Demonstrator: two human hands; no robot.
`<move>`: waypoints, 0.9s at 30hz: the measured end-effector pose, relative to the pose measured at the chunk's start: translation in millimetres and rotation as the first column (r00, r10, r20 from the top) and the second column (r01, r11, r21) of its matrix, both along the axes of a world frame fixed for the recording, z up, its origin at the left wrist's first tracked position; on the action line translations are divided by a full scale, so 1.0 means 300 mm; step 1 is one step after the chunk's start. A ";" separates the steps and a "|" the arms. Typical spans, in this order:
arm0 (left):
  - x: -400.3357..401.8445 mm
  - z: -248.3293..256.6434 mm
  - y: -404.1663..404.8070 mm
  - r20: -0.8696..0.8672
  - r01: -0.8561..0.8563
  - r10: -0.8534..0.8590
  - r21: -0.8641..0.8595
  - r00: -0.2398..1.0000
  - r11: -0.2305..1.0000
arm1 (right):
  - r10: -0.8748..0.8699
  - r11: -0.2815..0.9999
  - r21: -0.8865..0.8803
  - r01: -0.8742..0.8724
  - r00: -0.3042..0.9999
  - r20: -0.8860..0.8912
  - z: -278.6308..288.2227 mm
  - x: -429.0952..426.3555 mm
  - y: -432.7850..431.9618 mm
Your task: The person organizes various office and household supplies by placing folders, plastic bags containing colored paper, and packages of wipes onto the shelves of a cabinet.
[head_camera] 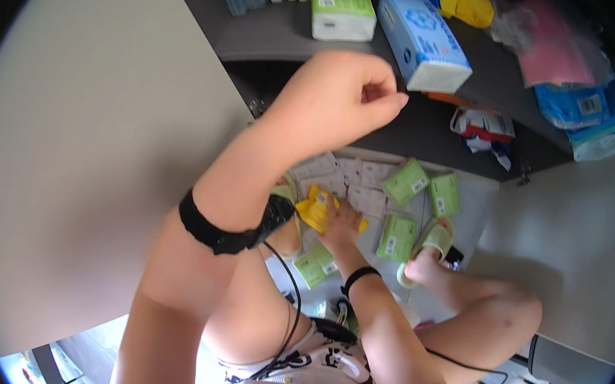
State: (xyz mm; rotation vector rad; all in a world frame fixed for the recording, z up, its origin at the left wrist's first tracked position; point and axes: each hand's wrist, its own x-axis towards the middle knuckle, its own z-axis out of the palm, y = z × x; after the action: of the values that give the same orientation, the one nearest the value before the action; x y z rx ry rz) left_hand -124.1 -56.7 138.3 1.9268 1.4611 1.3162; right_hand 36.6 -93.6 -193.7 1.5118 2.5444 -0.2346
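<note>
My left hand (346,92) is raised in front of the shelf edge, its fingers curled in and no object visible in it. Just beyond it on the shelf lie a green-and-white tissue pack (343,10) and a blue-and-white tissue pack (424,41). Down at the floor, my right hand (342,221) rests with spread fingers on a yellow plastic packet (316,210); whether it grips the packet cannot be told. Around that hand lie several green packs, among them one on the right (397,238) and one below (315,266).
Flat pale printed packets (367,184) cover the floor by the cabinet base. The lower compartment holds crumpled packaging (483,129). Blue plastic packages (586,106) and a pink bag (553,49) lie on the shelf's right. Cabinet doors (93,141) flank both sides. Black cables (296,303) cross my lap.
</note>
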 end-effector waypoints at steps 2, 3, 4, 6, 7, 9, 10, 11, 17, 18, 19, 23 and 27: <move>-0.008 0.001 -0.020 0.062 -0.055 0.058 -0.047 0.996 0.997 | 0.002 0.999 0.053 -0.004 0.999 0.038 0.019 -0.014 0.042; -0.022 -0.003 -0.035 0.070 -0.081 0.086 -0.065 0.994 0.995 | 0.008 0.999 -0.043 -0.006 0.998 0.057 0.059 -0.019 0.043; -0.038 -0.003 -0.041 0.070 -0.094 0.098 -0.057 0.993 0.994 | 0.009 0.990 -0.139 0.003 0.996 0.085 0.092 -0.011 0.050; -0.070 0.012 -0.043 0.082 -0.097 0.109 -0.133 0.991 0.986 | 0.012 0.983 -0.183 -0.015 1.000 -0.014 0.164 0.010 0.063; -0.082 0.023 -0.034 0.126 -0.088 0.109 -0.167 0.986 0.982 | 0.009 0.969 -0.246 -0.033 0.995 -0.098 0.204 0.025 0.078; -0.102 0.058 -0.001 0.167 -0.083 0.113 -0.172 0.979 0.982 | 0.003 0.966 -0.250 -0.060 0.975 -0.222 0.300 0.068 0.124; -0.103 0.073 0.013 0.297 -0.024 0.077 -0.179 0.952 0.984 | 0.053 0.945 -0.277 -0.172 0.919 -0.392 0.354 0.090 0.152; -0.111 0.075 0.029 0.405 0.015 0.045 -0.145 0.913 0.989 | 0.073 0.935 -0.275 -0.224 0.881 -0.468 0.412 0.104 0.174; -0.143 0.125 0.047 0.627 -0.088 0.166 -0.154 0.761 0.984 | -0.571 0.665 -0.521 -0.535 0.086 -0.817 0.827 0.098 0.223; -0.137 0.125 0.039 0.638 -0.096 0.194 -0.185 0.745 0.978 | -0.632 0.612 -0.476 -0.631 -0.028 -0.775 0.894 0.092 0.228; -0.134 0.117 0.047 0.621 -0.069 0.210 -0.243 0.755 0.967 | -0.687 0.567 -0.414 -0.712 -0.130 -0.715 0.969 0.086 0.237; -0.075 0.138 0.027 0.791 0.344 0.143 -0.410 0.594 0.844 | -0.833 0.472 -0.363 -0.803 -0.272 -0.482 1.226 -0.003 0.316; -0.040 0.195 0.031 0.989 0.657 -0.094 -0.005 0.115 0.754 | -0.833 0.418 -0.522 -0.744 -0.085 -0.546 1.338 0.010 0.507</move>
State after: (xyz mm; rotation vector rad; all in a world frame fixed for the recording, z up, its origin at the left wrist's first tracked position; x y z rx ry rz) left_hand -135.9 -47.4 196.7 0.6466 0.3925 1.2764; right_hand 39.5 58.6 207.6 0.6075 1.3851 -3.4873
